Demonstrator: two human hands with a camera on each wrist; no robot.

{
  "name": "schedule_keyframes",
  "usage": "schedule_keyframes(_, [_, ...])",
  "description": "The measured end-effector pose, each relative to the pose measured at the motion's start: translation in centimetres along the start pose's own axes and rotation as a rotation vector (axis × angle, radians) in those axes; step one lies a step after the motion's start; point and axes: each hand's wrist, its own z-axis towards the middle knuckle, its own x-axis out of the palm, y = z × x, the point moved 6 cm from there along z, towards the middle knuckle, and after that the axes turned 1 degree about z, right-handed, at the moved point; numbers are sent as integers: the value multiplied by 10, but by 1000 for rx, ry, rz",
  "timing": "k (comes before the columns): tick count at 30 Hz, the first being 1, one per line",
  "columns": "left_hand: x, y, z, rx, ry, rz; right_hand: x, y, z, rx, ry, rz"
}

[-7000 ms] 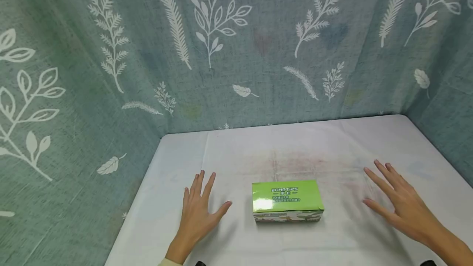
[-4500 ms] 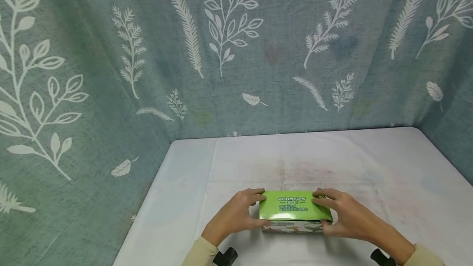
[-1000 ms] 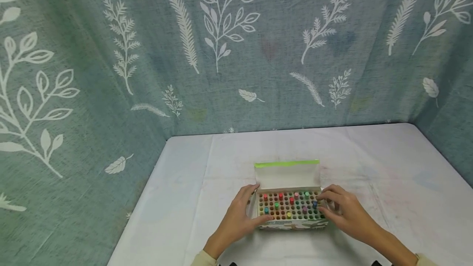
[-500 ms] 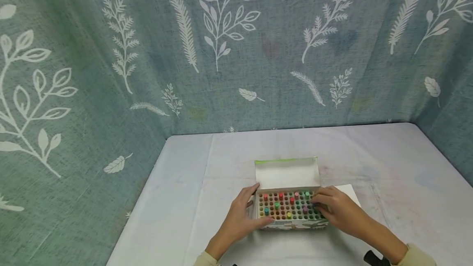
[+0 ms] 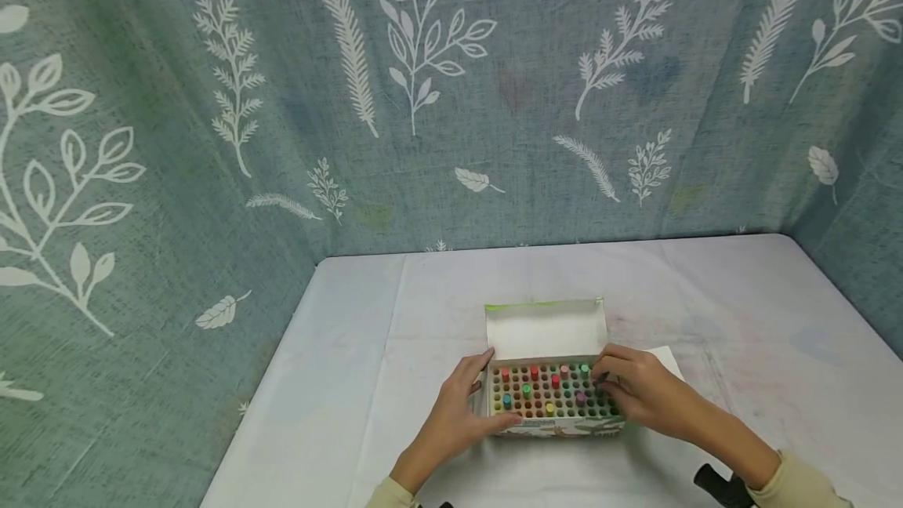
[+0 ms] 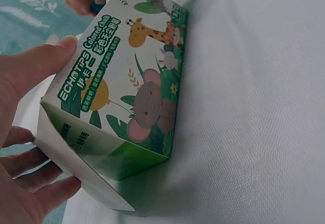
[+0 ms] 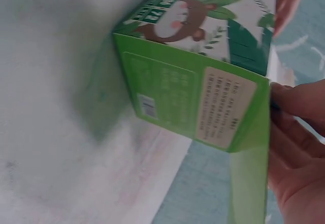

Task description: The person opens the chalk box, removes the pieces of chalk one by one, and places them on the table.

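A chalk box [image 5: 560,429] sits on the table with its lid [image 5: 546,330] folded up behind it. Inside, a grid of holes holds several coloured chalk sticks, among them a yellow one [image 5: 549,410], a purple one [image 5: 580,398] and a teal one [image 5: 506,402]. My left hand [image 5: 451,408] grips the box's left end, thumb on the front edge. At the right end, my right hand [image 5: 645,384] pinches a blue chalk stick [image 6: 96,7], mostly hidden by the fingers; how far it stands out of its hole I cannot tell.
White cloth covers the table [image 5: 353,382]. A white side flap [image 5: 666,360] sticks out at the box's right, and another flap [image 6: 86,168] stands out at its left. A leaf-patterned curtain [image 5: 522,139] hangs behind the table and along its sides.
The box, earlier closed under its green lid, has been opened. Over the last second my right hand has moved left over the blue chalk and the right flap has come into view. My left hand stays put.
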Motion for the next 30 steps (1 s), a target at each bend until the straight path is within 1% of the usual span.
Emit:
schedule_keyframes(5, [1, 2, 0, -5, 14, -16, -14, 1, 2, -7, -94, 57])
schedule_keyframes(6, [1, 2, 0, -6, 17, -18, -17, 2, 3, -11, -112, 56])
schedule_keyframes(8, [1, 3, -1, -9, 20, -21, -29, 11, 9, -23, -152, 41])
schedule_keyframes(11, [1, 4, -1, -14, 22, -23, -42, 14, 12, -21, -190, 40])
schedule_keyframes(13, [1, 5, -1, -17, 24, -26, -51, 14, 12, -23, -222, 34])
schedule_keyframes(15, [1, 5, -1, -18, 25, -30, -55, 5, 8, -19, -251, 32])
schedule_keyframes(16, [1, 5, -1, -19, 25, -30, -59, 4, 8, -15, -270, 19])
schedule_keyframes(19, [1, 5, -1, -21, 26, -31, -70, 1, 6, 34, -294, -18])
schedule_keyframes(22, [0, 5, -2, -19, 27, -34, -80, -2, 4, 85, -317, -31])
schedule_keyframes(25, [0, 5, -2, -15, 32, -41, -89, -6, 1, 121, -346, 5])
schedule_keyframes(28, [-1, 5, -1, -12, 37, -49, -96, -11, -3, 134, -369, 38])
schedule_keyframes(30, [0, 6, -1, -12, 41, -55, -98, -17, -6, 171, -378, 67])
